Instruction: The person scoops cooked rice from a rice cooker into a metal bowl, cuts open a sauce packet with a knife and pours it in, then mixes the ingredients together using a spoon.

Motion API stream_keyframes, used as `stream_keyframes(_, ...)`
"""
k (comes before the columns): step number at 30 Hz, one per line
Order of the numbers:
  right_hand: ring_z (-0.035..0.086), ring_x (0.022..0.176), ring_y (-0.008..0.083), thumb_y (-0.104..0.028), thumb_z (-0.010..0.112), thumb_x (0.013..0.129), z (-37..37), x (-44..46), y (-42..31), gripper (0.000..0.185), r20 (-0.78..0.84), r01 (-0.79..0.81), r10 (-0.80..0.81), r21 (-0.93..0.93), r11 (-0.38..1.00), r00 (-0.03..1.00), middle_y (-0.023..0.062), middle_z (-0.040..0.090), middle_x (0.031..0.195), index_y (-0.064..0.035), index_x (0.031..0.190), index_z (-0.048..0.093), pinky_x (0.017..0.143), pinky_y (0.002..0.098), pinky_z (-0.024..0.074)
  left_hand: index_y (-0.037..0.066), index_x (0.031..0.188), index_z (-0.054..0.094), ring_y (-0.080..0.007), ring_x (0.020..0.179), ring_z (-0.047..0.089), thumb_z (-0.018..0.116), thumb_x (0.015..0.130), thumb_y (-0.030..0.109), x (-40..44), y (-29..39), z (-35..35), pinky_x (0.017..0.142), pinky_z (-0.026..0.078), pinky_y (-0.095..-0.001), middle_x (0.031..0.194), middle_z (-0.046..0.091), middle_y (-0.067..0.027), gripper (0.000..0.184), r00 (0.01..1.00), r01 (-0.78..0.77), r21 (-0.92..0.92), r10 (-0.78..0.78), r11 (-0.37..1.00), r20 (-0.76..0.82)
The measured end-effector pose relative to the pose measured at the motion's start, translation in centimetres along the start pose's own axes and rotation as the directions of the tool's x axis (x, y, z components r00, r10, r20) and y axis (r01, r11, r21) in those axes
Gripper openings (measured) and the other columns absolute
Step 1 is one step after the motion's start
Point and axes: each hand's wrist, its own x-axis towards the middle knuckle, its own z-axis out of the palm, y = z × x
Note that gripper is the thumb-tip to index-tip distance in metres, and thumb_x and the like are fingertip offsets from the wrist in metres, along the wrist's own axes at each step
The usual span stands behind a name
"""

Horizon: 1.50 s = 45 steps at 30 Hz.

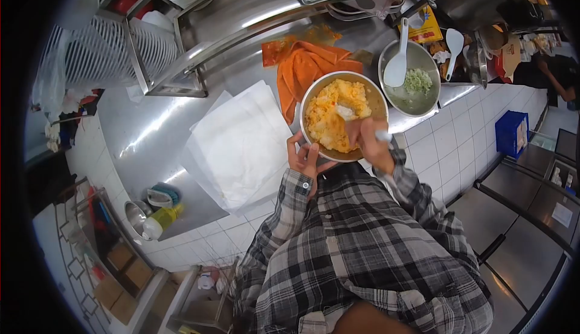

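A round metal bowl (306, 134) at the counter's front edge holds a yellow-orange mash (323, 107) with a pale patch near its middle. Fingers of my left hand (306, 154) grip the bowl's lower left rim. Over the bowl's right side is my right hand (370, 143), its fingers closed round the handle of a utensil whose pale end sticks out at the right; its other end is hidden. An orange cloth (299, 71) lies behind and left of the bowl. Right of it, a second metal bowl (414, 105) holds chopped green pieces (418, 81) and a white paddle (396, 68).
White paper sheets (241, 143) lie on the steel counter (130, 125) at the left. A yellow bottle (162, 220) and a brush (162, 196) stand near its left front corner. Plates fill a rack (142, 62) at upper left. Another person (559, 83) is at far right.
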Motion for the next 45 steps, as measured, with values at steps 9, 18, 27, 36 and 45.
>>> stream_keyframes(9, 0.045, 0.051, 0.0126, -0.036, 0.034, 0.099, -3.1, 4.3, -1.6, 0.059, -0.076, 0.105, -0.097, 0.097, 0.990, 0.992, 0.0038, 0.046, 0.051, -0.0038, 0.051, 0.046, 0.050, 0.0266, 0.0332, 0.018, 0.131, 0.030, -0.0223, 0.104, 0.053, 0.062, 0.087, 0.019, 0.3, 0.4, 0.2, 0.079, 0.057, -0.0478, 0.104, 0.049, -0.0079, 0.054, 0.999, 0.026, 0.067, -0.023, 0.997, -0.031)
stream_keyframes(18, 0.041, 0.051, 0.0124, -0.038, 0.031, 0.100, -0.5, 3.3, -1.2, 0.061, -0.024, -0.074, 0.083, 0.261, 0.962, 0.996, 0.0035, 0.042, 0.050, -0.0050, 0.050, 0.046, 0.049, 0.0256, 0.0301, 0.017, 0.132, 0.023, -0.0281, 0.110, 0.054, 0.052, 0.093, 0.019, -0.1, 0.4, -0.5, 0.079, 0.057, -0.0468, 0.118, 0.049, -0.0162, 0.049, 1.000, 0.031, 0.115, -0.030, 0.993, -0.007)
stream_keyframes(27, 0.034, 0.047, 0.0087, -0.038, 0.028, 0.100, -1.9, 4.1, 0.2, 0.060, -0.072, -0.063, 0.089, 0.303, 0.951, 0.993, 0.0006, 0.038, 0.048, -0.0082, 0.051, 0.043, 0.046, 0.0249, 0.0248, 0.017, 0.132, 0.023, -0.0266, 0.107, 0.055, 0.052, 0.092, 0.016, -0.1, -0.1, 0.0, 0.077, 0.058, -0.0462, 0.116, 0.050, -0.0153, 0.049, 0.999, 0.010, 0.104, -0.005, 0.995, -0.042)
stream_keyframes(36, 0.038, 0.045, 0.0107, -0.038, 0.030, 0.100, -0.8, 3.8, 0.9, 0.060, -0.147, -0.140, 0.147, 0.052, 0.989, 0.978, 0.0024, 0.044, 0.049, -0.0054, 0.052, 0.045, 0.045, 0.0252, 0.0281, 0.017, 0.134, 0.033, -0.0160, 0.088, 0.056, 0.059, 0.089, 0.016, -0.3, 0.7, 0.3, 0.072, 0.059, -0.0406, 0.094, 0.053, -0.0046, 0.052, 0.999, -0.001, 0.122, 0.006, 0.993, -0.045)
stream_keyframes(45, 0.037, 0.048, 0.0089, -0.042, 0.031, 0.099, -0.5, 2.3, 1.9, 0.062, -0.097, -0.217, 0.241, 0.212, 0.953, 0.966, 0.0017, 0.040, 0.049, -0.0053, 0.051, 0.045, 0.047, 0.0232, 0.0258, 0.008, 0.104, 0.064, -0.0162, 0.072, 0.061, 0.064, 0.081, 0.006, 0.4, 2.9, -5.4, 0.065, 0.054, -0.0280, 0.089, 0.061, -0.0084, 0.023, 0.828, -0.288, 0.912, 0.555, 0.293, 0.082)
